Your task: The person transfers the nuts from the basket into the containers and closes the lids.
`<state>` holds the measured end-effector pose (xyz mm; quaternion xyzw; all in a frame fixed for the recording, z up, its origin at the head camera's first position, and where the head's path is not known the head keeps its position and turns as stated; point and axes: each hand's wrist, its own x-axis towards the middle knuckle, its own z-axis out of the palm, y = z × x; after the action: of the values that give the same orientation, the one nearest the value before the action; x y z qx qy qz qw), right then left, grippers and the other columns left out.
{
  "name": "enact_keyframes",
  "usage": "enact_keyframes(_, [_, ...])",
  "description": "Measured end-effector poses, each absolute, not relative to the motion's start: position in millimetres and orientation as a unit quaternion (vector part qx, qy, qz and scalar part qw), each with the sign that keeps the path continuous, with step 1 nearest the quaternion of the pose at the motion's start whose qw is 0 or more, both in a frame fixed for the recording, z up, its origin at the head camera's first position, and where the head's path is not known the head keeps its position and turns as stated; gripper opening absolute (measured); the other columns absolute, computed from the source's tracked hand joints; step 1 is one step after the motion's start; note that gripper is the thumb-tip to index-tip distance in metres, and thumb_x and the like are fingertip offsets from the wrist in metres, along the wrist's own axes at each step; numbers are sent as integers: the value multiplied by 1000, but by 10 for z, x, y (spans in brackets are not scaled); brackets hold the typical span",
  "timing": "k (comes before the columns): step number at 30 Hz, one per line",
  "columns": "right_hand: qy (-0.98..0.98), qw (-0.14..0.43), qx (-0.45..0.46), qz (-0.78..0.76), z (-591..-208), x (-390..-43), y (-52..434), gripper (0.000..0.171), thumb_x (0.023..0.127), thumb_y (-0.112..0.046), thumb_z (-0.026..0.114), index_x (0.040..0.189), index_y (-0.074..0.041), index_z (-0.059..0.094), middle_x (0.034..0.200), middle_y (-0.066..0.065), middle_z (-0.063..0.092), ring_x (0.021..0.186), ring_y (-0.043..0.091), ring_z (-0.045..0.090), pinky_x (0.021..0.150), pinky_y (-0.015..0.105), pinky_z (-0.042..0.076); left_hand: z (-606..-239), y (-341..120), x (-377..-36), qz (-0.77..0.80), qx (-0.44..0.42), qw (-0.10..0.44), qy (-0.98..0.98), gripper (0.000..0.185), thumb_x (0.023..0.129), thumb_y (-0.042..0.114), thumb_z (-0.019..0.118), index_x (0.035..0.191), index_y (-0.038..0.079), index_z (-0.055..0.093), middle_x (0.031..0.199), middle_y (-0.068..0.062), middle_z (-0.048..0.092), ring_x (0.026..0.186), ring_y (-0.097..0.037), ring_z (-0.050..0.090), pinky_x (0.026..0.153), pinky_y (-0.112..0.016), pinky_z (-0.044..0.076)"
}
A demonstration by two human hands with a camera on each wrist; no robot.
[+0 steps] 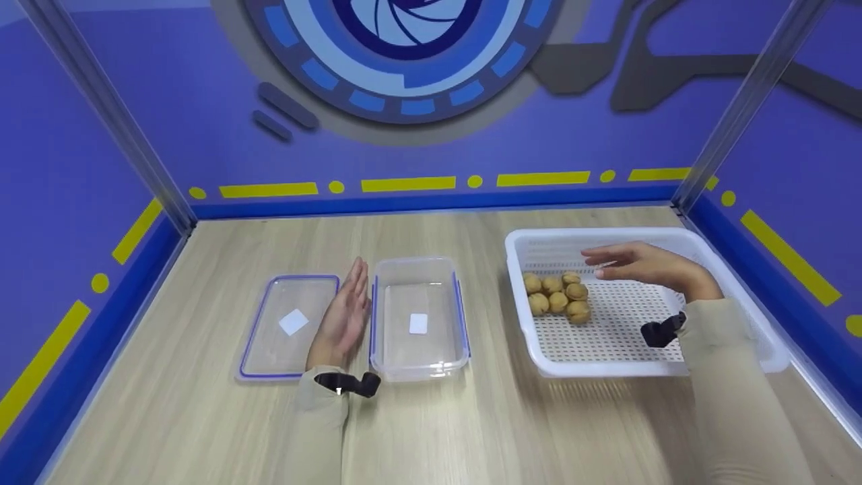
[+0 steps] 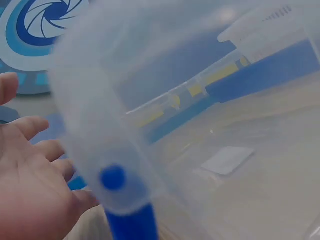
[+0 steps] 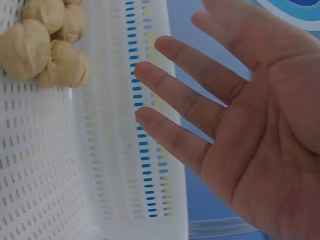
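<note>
**Two flat hands, one at the box, one over the walnuts**

Head view: left hand (image 1: 343, 316) lies edge-on between a clear lid (image 1: 286, 327) with blue trim and a clear plastic container (image 1: 419, 316), fingers straight and together, against or just beside the container's left wall; contact not certain. Right hand (image 1: 646, 266) hovers above the white perforated basket (image 1: 539, 353), fingers extended toward the walnuts (image 1: 557, 296), gripping nothing. Walnuts sit clustered in the basket's left part, just below and left of the fingertips.

Left wrist view: adds what the head view lacks. The container wall fills the frame, blurred, with its blue latch (image 2: 131, 222) close beside the open palm (image 2: 32, 192); a white label (image 2: 227, 160) shows through the base.

Right wrist view: palm (image 3: 260, 125) open, fingers spread and straight, apart from the walnuts (image 3: 47, 42), which lie at the basket's slotted side wall (image 3: 135, 150). Wooden table (image 1: 471, 424) seen only from the head.
</note>
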<state>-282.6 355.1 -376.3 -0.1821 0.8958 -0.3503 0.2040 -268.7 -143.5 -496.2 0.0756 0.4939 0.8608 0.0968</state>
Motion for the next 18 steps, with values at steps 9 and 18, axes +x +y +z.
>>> enact_keyframes(9, [902, 232, -154, -330, -3974, -2981, 3559, 56, 92, -28, 63, 140, -4, 48, 138, 24, 52, 130, 43, 46, 105, 58, 41, -5089, -1383, -2674, 852, 75, 101, 508, 59, 102, 10, 32, 155, 9, 4, 163, -5, -6, 150, -20, -11, 122, -36, -12])
enact_keyframes(18, [904, 244, -147, -317, -4149, -3073, 3485, 48, 92, -16, 62, 136, 1, 51, 135, 28, 52, 124, 45, 50, 100, 59, 46, -5131, -1356, -2672, 847, 78, 107, 515, 67, 95, -7, 33, 154, 6, 5, 163, -6, -8, 149, -20, -14, 122, -34, -10])
